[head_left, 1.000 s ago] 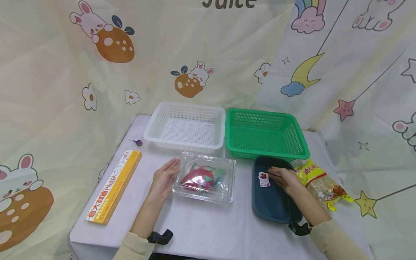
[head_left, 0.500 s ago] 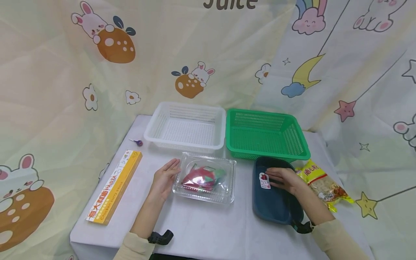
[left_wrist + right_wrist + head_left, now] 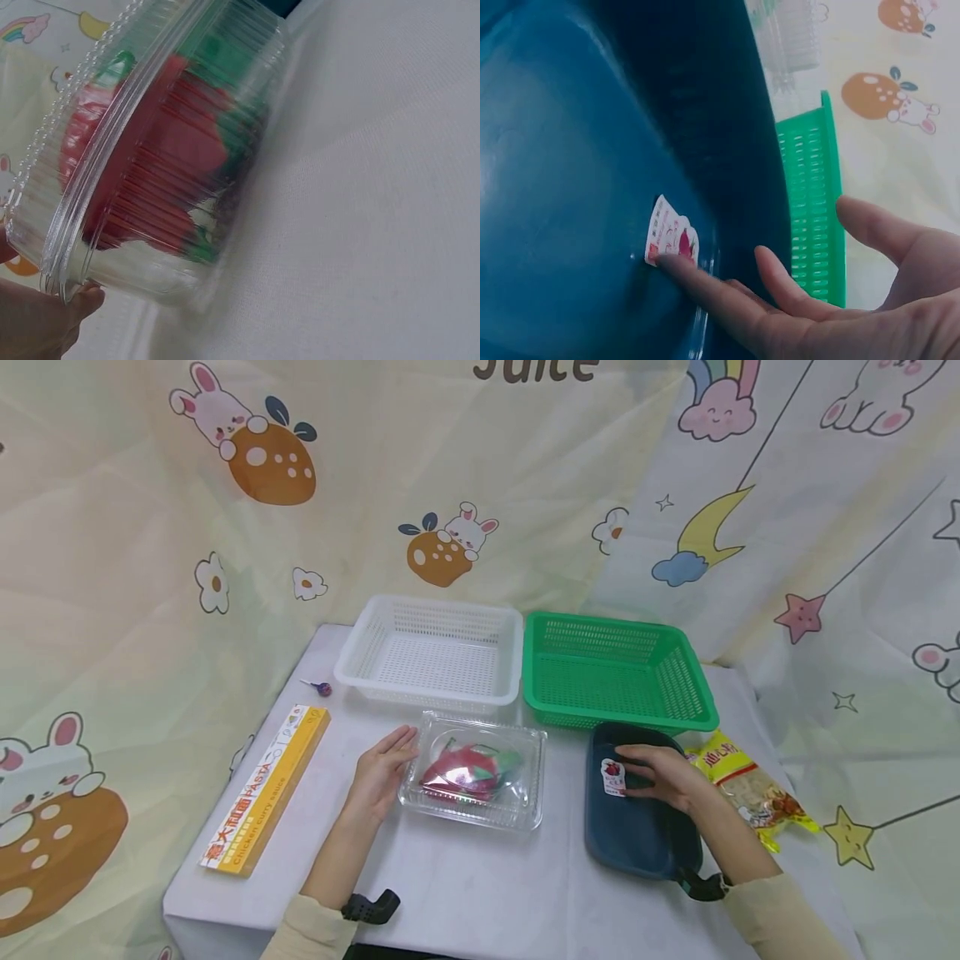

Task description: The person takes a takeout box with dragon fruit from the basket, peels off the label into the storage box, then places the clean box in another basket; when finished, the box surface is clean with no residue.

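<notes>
Nearest in, black wrist devices [image 3: 371, 907] are sitting just beyond the beige sleeves [image 3: 776, 906]. On the white-covered table [image 3: 495, 893], toward the right, a dark blue tray [image 3: 630, 843] is lying with its long axis running near to far. A white label [image 3: 612, 777] is showing by its left wall, its longer sides running roughly the same way.

The right hand [image 3: 663, 777] is reaching in from the right, fingers spread and pointing left, one tip meeting the label.

Left of the tray, a clear container [image 3: 535, 777] is holding red and green things [image 3: 468, 768], its long axis running left to right. The left hand [image 3: 381, 774] is touching its left rim, fingers nearly straight and angling away and rightward.

A yellow pasta box [image 3: 268, 785] is pointing away, its far end slanting right, while a yellow packet [image 3: 750, 785] is lying right of the tray. Beyond, a lollipop [image 3: 320, 689], a white basket [image 3: 435, 664] and a green basket [image 3: 615, 681] are standing before a printed cloth [image 3: 525, 485].
</notes>
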The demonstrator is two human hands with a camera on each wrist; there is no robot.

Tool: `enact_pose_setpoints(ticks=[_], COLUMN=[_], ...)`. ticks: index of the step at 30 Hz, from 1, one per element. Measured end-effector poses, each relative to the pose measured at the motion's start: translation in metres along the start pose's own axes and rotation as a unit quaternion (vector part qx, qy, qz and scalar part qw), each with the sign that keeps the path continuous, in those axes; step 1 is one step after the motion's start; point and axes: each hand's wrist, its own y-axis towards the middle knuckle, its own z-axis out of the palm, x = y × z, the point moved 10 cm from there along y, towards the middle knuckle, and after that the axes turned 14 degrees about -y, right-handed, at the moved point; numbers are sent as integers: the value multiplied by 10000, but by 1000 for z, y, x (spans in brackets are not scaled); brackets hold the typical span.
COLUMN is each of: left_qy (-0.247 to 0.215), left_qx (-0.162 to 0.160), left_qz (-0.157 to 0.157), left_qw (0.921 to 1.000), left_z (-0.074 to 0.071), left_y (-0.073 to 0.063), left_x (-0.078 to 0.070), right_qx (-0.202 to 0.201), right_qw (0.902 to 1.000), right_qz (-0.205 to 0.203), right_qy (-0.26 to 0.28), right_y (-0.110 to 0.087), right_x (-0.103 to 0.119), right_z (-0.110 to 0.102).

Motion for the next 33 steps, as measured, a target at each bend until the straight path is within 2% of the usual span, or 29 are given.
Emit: enact_pose_setpoints(ticks=[8,13,20,27,33], left_qy=[-8,17,-45,-59,-125], left_qx=[18,30,21,24,-23], left_qz=[36,18,11,10,10], left_qw=[10000,10000,10000,10000,9999], left_z=[1,1,0,0,-1], left_y=[-2,-2,0,0,-2], left_x=[-1,-1,1,0,1], right_qx=[-168,36,389,746,715], right_qw=[9988,9967,9919,9852,9878], right_qz=[-126,-513,-1124,-1519,-1338], right_qy=[-450,-635,-439,-264,-347], right_y=[-8,-18,-32,-31,-21], right_x=[2,19,57,82,86], right_z=[-7,-5,17,47,67])
